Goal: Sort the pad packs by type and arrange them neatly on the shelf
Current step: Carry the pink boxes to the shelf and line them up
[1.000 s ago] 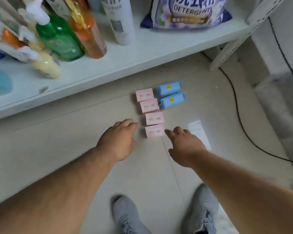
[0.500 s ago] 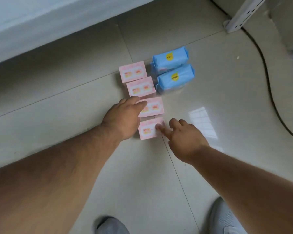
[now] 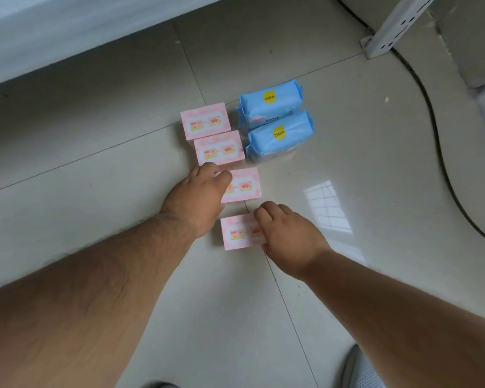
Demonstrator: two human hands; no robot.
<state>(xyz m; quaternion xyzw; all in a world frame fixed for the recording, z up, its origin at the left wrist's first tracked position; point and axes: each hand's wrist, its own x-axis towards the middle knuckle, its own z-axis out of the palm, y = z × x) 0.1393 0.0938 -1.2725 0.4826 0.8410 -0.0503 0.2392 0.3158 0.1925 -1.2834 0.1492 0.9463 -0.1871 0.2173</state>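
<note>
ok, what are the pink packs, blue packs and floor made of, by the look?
Pink packs: likely glossy film over a squared block; flat faces, sharp edges.
Blue packs: soft plastic film; puffy, crimped ends.
Floor: glazed tile, probably ceramic; grout lines, mirrored window glare.

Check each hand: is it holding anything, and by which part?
The right hand grips the nearest pink pad pack at its right end. The left hand rests on the next pink pack's left end; a grip cannot be told.

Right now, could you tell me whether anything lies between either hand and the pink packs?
Nothing visible does. The left hand already rests on the third pink pack, and the right hand lies on the nearest pink pack. The blue packs sit apart, to the right.
</note>
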